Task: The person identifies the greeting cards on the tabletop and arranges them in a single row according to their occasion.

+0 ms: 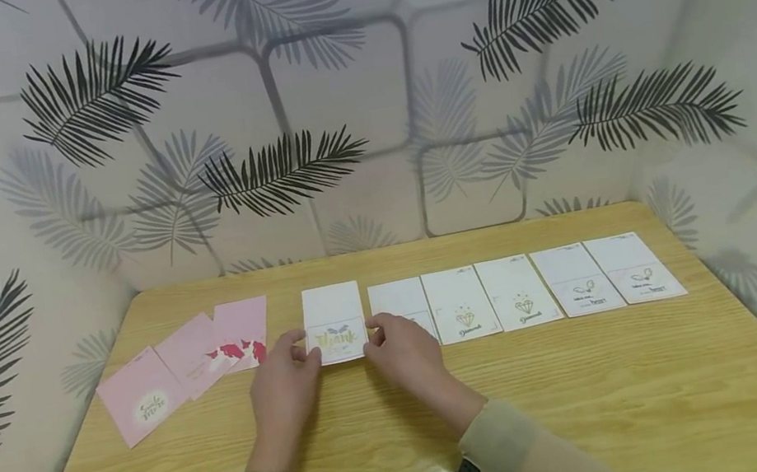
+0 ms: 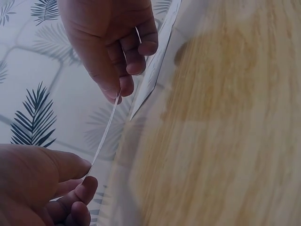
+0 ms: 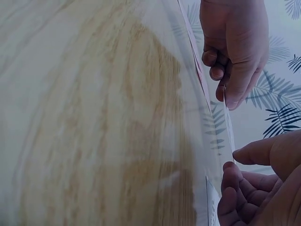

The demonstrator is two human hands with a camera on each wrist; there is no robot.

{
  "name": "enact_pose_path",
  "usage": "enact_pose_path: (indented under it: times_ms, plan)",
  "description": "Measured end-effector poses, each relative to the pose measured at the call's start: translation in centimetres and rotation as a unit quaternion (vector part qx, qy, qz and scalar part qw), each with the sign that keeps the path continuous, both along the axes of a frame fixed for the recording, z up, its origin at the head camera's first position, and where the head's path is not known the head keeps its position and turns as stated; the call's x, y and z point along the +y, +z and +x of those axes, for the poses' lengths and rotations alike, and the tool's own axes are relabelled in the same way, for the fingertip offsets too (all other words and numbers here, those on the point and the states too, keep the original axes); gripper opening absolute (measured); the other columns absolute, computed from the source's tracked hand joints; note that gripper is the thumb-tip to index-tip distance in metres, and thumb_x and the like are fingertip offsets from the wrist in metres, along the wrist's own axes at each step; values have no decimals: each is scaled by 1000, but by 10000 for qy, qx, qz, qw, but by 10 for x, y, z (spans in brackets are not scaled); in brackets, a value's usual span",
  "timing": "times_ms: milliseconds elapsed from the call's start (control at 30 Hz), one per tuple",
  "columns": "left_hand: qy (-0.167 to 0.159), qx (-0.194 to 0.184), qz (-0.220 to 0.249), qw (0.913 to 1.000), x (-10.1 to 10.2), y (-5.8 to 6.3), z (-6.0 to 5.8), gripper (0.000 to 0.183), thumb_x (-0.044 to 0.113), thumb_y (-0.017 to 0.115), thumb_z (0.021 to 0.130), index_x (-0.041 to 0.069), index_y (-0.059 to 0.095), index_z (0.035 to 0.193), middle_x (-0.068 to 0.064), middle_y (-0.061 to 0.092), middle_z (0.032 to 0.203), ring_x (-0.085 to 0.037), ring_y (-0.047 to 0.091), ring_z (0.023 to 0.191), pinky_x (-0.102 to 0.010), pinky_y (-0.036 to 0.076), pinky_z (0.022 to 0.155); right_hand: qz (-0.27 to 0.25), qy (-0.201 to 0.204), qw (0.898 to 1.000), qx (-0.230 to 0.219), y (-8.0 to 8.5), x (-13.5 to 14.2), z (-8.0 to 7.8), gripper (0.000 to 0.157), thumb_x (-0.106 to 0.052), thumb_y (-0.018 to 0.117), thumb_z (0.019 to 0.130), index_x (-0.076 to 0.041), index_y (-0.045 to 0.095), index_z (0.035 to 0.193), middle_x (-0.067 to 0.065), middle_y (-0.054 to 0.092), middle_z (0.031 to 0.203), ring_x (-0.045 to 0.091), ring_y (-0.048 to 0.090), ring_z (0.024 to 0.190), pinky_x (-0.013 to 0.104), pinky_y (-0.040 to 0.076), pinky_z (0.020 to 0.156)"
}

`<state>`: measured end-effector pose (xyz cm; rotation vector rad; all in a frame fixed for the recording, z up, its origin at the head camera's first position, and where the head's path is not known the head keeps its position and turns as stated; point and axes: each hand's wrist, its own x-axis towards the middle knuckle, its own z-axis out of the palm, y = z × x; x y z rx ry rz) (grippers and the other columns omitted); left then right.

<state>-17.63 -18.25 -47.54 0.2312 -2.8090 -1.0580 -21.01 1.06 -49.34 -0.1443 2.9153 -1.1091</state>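
Observation:
Both hands pinch one white card [image 1: 331, 304] with gold "Thank" lettering on its lower half. My left hand [image 1: 286, 383] has the lower left edge between thumb and fingers, and my right hand [image 1: 408, 355] has the lower right edge. In the left wrist view the thin card [image 2: 104, 134] appears edge-on between the two hands, above the table. The right wrist view shows it edge-on too. Close to the right hand lies a white card [image 1: 398, 296], partly covered by that hand. Near the left hand is a pink card [image 1: 240, 317] with dark pink shapes.
Two gold diamond cards [image 1: 460, 297] and two cards with dark lettering [image 1: 577, 278] continue the row to the right. At left, two more pink cards [image 1: 142, 396] lie slanted and overlapping. The wooden table [image 1: 601, 399] meets leaf-patterned walls [image 1: 354, 90] behind and at both sides.

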Motion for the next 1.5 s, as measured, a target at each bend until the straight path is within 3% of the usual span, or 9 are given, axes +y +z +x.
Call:
enact_pose_path:
  times_ms: [100, 200, 267, 367, 433, 500, 600, 1000, 1500]
  plan:
    - [-18, -8, -28, 10000, 2, -4, -3, 42, 21, 75, 105, 3, 69, 143, -14, 79, 112, -34, 72, 99, -56, 55, 89, 299, -98, 9994, 151, -24, 1, -12, 42, -21, 70, 92, -15, 79, 132, -13, 73, 93, 10, 61, 76, 35, 51, 64]
    - [-10, -59, -62, 10000, 4, -7, -5, 43, 22, 76, 105, 3, 69, 143, -14, 78, 112, -32, 71, 96, -55, 55, 88, 329, -139, 9991, 218, -35, 3, -16, 42, -23, 71, 91, -18, 79, 132, -18, 71, 89, 6, 59, 72, 32, 48, 61]
    - [5, -116, -101, 9999, 4, -8, -6, 43, 22, 75, 105, 3, 69, 143, -13, 78, 112, -31, 71, 96, -54, 56, 88, 310, -138, 9993, 180, -24, 2, -10, 40, -20, 72, 93, -15, 79, 132, -14, 73, 91, 9, 62, 73, 34, 51, 62]
    - [27, -200, -156, 9997, 5, -7, -7, 44, 23, 75, 105, 3, 68, 144, -14, 77, 114, -32, 70, 97, -54, 55, 89, 324, -121, 9991, 240, -26, 4, -11, 36, -19, 72, 93, -17, 80, 128, -12, 75, 94, 10, 65, 77, 36, 53, 66]
    - [25, -224, -181, 9996, 6, -7, -7, 44, 23, 75, 106, 3, 68, 144, -14, 77, 114, -32, 70, 97, -54, 55, 89, 333, -108, 9993, 110, -8, 3, -2, 32, -16, 72, 95, -15, 81, 127, -8, 77, 99, 12, 67, 82, 38, 55, 71]
    - [12, -214, -213, 9995, 5, -8, -8, 44, 22, 75, 105, 3, 68, 144, -14, 77, 114, -32, 70, 98, -55, 55, 89, 359, -84, 9993, 106, -3, 3, 1, 29, -16, 72, 97, -15, 82, 124, -6, 78, 100, 12, 66, 82, 37, 55, 71]
    - [-11, -192, -242, 9995, 5, -10, -9, 43, 22, 75, 105, 3, 69, 143, -13, 77, 112, -32, 70, 98, -55, 55, 89, 388, -71, 9992, -100, 27, 0, 18, 26, -12, 73, 99, -12, 82, 123, -2, 79, 104, 15, 66, 83, 37, 55, 72]
    - [-22, -1, -358, 9994, 8, -12, -8, 41, 20, 75, 104, 3, 70, 141, -10, 76, 104, -29, 69, 89, -53, 55, 82, 518, 39, 9986, -116, 28, 1, 21, 24, -14, 75, 99, -14, 83, 122, -1, 78, 106, 15, 66, 84, 38, 57, 73]
    - [-125, -26, -759, 9970, 9, -14, -8, 37, 19, 75, 102, 2, 72, 136, -4, 59, 77, -23, 54, 71, -38, 40, 62, 520, 339, 9981, -43, 27, -4, 22, 30, -11, 76, 97, -13, 82, 125, 5, 80, 125, 25, 74, 117, 44, 61, 90]
